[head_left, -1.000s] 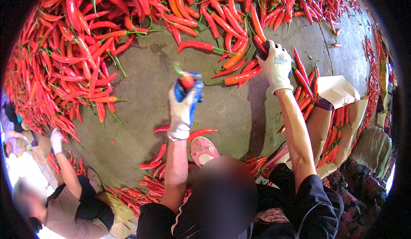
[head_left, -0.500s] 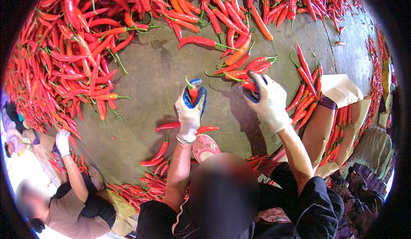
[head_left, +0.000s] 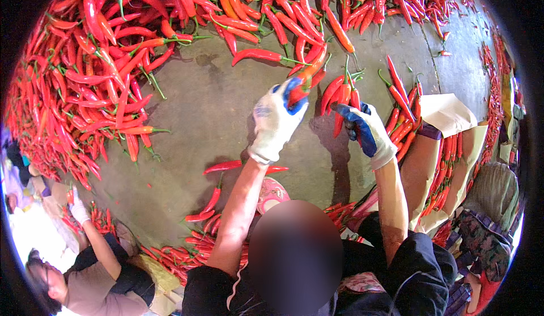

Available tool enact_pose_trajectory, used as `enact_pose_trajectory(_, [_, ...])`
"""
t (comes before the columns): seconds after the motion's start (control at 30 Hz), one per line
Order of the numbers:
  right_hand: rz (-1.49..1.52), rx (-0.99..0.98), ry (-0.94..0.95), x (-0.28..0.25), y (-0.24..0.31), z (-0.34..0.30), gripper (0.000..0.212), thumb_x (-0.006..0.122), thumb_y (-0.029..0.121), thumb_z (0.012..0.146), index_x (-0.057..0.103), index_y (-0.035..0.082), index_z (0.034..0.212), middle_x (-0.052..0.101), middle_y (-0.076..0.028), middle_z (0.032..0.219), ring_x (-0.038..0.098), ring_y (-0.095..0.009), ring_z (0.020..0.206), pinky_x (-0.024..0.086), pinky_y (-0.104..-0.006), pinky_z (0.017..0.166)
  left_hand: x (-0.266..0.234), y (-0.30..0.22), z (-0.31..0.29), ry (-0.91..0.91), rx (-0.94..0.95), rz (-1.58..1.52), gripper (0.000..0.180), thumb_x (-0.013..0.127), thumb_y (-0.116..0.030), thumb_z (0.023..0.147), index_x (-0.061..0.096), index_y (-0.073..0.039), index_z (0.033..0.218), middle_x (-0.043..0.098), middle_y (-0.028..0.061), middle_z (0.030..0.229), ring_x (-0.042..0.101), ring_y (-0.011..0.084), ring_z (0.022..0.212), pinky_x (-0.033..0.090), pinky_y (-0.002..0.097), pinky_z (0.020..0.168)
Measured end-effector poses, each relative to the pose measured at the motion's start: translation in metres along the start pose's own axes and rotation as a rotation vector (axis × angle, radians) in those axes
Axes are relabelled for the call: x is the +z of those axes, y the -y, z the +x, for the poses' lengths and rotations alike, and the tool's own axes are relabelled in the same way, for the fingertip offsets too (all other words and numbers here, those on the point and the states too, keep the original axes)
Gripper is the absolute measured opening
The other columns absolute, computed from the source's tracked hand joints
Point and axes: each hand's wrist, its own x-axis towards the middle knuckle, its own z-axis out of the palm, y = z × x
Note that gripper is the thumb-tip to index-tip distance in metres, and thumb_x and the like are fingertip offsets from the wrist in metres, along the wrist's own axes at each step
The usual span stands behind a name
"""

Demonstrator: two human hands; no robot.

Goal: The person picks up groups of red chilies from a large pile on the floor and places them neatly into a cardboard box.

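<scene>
My left hand (head_left: 276, 120), in a white glove with blue fingertips, is closed on one red chili (head_left: 304, 80) just above it. My right hand (head_left: 367, 130), in the same kind of glove, grips a small bunch of red chilies (head_left: 340, 96) whose green stems point up. The two hands are close together over the bare concrete floor (head_left: 209, 118), at the near edge of a big heap of red chilies (head_left: 102, 61).
The heap runs along the top and left. A tan cardboard sheet (head_left: 453, 115) with rows of chilies lies to the right. Loose chilies (head_left: 224, 167) and a pink shoe (head_left: 273, 192) are by my arms. Another person's gloved hand (head_left: 78, 208) works at lower left.
My right hand has drawn back from the heap toward me with chilies in it. My left hand has moved up and to the right, close to the right hand.
</scene>
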Motion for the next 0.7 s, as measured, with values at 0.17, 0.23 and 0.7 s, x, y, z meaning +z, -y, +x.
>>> enact_pose_trajectory(0.17, [0.216, 0.075, -0.028, -0.012, -0.021, -0.002, 0.015, 0.067, 0.025, 0.086, 0.061, 0.012, 0.085, 0.047, 0.006, 0.061, 0.041, -0.004, 0.048, 0.031, -0.0208, 0.043, 0.026, 0.001, 0.009, 0.214, 0.130, 0.483, 0.050, 0.075, -0.028, 0.075, 0.059, -0.012, 0.119, 0.066, 0.0134, 0.100, 0.065, 0.0330, 0.085, 0.052, 0.0430, 0.071])
enact_pose_trajectory(0.23, [0.099, -0.002, -0.010, -0.034, -0.021, 0.003, 0.015, 0.067, 0.024, 0.086, 0.065, 0.010, 0.089, 0.046, 0.007, 0.062, 0.040, -0.004, 0.048, 0.031, -0.0210, 0.044, 0.022, 0.008, 0.004, 0.221, 0.130, 0.517, 0.050, 0.074, -0.029, 0.075, 0.058, -0.013, 0.120, 0.065, 0.0123, 0.100, 0.065, 0.0318, 0.084, 0.052, 0.0423, 0.070])
enact_pose_trajectory(0.7, [-0.813, -0.481, -0.657, -0.031, 0.001, 0.012, 0.047, 0.076, 0.032, 0.072, 0.065, 0.008, 0.112, 0.068, -0.017, 0.097, 0.067, -0.031, 0.090, 0.051, -0.0363, 0.081, -0.011, 0.036, -0.024, -0.004, -0.047, 0.201, 0.035, 0.081, -0.030, 0.069, 0.068, -0.007, 0.093, 0.067, 0.0147, 0.083, 0.064, 0.0341, 0.071, 0.051, 0.0392, 0.065])
